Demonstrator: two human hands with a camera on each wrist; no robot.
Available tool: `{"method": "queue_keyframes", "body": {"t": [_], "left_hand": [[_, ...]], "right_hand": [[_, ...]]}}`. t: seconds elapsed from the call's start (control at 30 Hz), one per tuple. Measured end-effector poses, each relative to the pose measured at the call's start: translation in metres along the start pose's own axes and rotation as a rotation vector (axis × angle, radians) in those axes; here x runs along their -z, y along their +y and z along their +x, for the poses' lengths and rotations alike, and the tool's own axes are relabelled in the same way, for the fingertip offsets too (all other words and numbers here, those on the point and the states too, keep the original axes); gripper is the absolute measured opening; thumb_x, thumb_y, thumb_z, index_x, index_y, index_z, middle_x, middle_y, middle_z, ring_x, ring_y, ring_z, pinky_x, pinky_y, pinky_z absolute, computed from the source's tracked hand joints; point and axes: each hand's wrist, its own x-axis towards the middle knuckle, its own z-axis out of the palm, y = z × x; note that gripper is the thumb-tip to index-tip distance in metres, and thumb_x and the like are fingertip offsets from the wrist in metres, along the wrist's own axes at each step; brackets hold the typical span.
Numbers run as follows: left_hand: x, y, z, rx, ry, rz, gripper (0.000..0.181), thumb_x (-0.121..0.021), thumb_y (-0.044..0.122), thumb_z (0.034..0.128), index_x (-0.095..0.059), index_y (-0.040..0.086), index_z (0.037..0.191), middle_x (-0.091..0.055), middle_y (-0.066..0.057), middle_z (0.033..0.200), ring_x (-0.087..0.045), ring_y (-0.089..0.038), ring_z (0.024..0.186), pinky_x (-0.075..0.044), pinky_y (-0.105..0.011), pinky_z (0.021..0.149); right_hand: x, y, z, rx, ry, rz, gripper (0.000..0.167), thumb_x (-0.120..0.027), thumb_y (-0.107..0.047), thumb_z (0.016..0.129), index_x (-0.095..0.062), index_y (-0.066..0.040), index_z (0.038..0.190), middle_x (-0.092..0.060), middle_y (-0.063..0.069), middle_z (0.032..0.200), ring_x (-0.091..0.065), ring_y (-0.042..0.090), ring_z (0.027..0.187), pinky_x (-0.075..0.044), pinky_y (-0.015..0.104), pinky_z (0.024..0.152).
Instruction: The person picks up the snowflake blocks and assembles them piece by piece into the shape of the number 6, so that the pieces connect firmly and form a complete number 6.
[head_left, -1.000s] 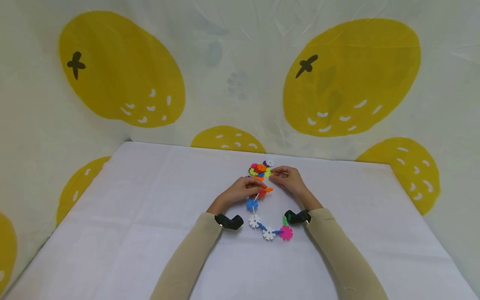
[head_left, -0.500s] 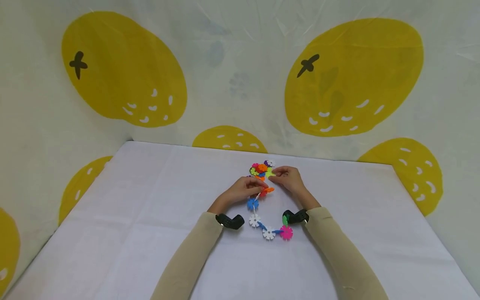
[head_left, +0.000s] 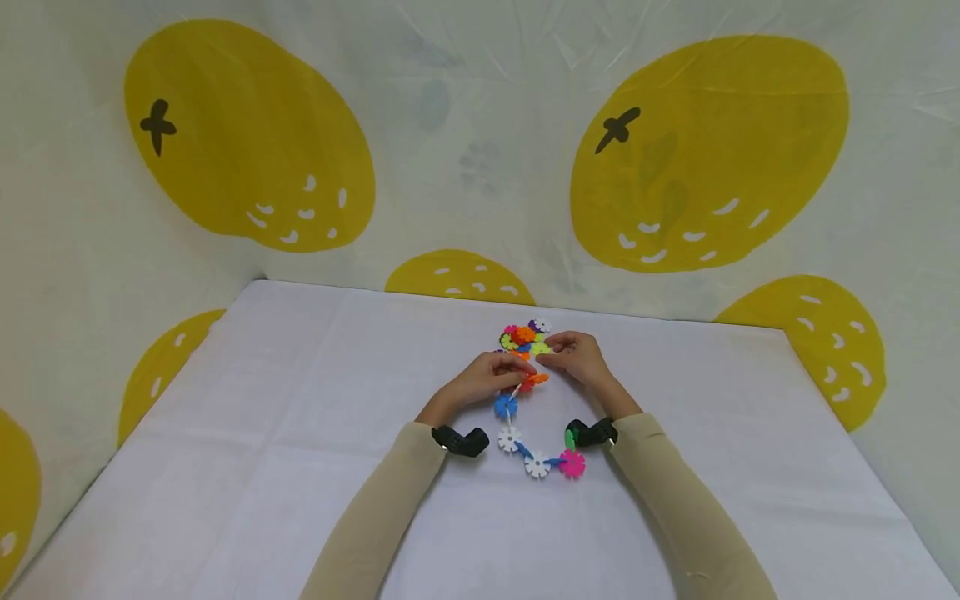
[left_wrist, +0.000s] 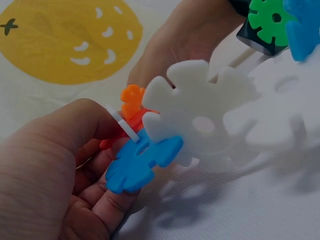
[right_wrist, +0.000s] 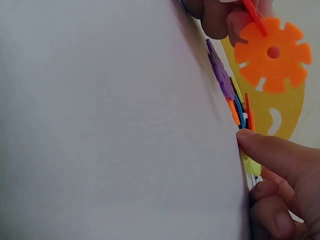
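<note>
The left hand (head_left: 486, 378) pinched a red disc (head_left: 527, 386), the right hand (head_left: 579, 357) a far yellow disc (head_left: 539, 350); tugging risked splitting the near chain (head_left: 530, 465).

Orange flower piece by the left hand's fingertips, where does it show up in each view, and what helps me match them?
Head: the orange piece is right of and below centre.
Left wrist: orange piece, left of and slightly above centre.
Right wrist: orange piece, upper right.
Shared landmark: the red piece joined to it.
</note>
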Motion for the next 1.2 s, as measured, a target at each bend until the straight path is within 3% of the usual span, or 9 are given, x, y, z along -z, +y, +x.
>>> {"method": "queue_keyframes", "body": {"t": [0.17, 0.47, 0.73, 1.2], "left_hand": [[0.0, 0.0, 0.001, -0.008, 0.004, -0.005, 0.024, -0.059, 0.013, 0.098, -0.067, 0.0, 0.116, -0.069, -0.008, 0.092, -0.053, -0.012, 0.065, -0.046, -0.02, 0.063], [0.0, -0.004, 0.003, 0.017, 0.039, 0.013, 0.023, -0.06, 0.016, 0.0973, -0.069, 0.004, 0.115, -0.067, -0.004, 0.089, -0.054, -0.012, 0.068, -0.046, -0.02, 0.064], [0.0, -0.004, 0.004, 0.019, 0.047, 0.008, 0.023, -0.06, 0.017, 0.0978, -0.069, 0.005, 0.116, -0.066, -0.005, 0.091, -0.053, -0.013, 0.07, -0.045, -0.02, 0.064], [0.0, -0.004, 0.004, 0.007, 0.041, 0.007, 0.023, -0.059, 0.015, 0.0979, -0.068, 0.003, 0.116, -0.068, -0.006, 0.094, -0.055, -0.012, 0.071, -0.047, -0.021, 0.066]], "right_hand": [[0.004, 0.004, -0.002, 0.018, -0.017, 0.032, 0.04, -0.081, -0.02, 0.081, -0.061, -0.001, 0.111, -0.058, 0.01, 0.099, -0.052, 0.018, 0.078, -0.047, 0.019, 0.065], [0.012, 0.01, -0.014, 0.001, -0.109, 0.15, 0.034, -0.066, -0.02, 0.094, -0.06, 0.003, 0.118, -0.064, 0.003, 0.078, -0.058, 0.012, 0.06, -0.048, 0.018, 0.058], [0.017, 0.015, -0.024, -0.017, -0.148, 0.229, 0.036, -0.063, -0.02, 0.096, -0.061, 0.002, 0.125, -0.067, 0.004, 0.083, -0.06, 0.011, 0.065, -0.05, 0.019, 0.061], [0.019, 0.02, -0.033, -0.012, -0.169, 0.391, 0.033, -0.064, -0.012, 0.094, -0.06, 0.008, 0.119, -0.068, -0.001, 0.081, -0.059, 0.007, 0.059, -0.048, 0.017, 0.056]]}}
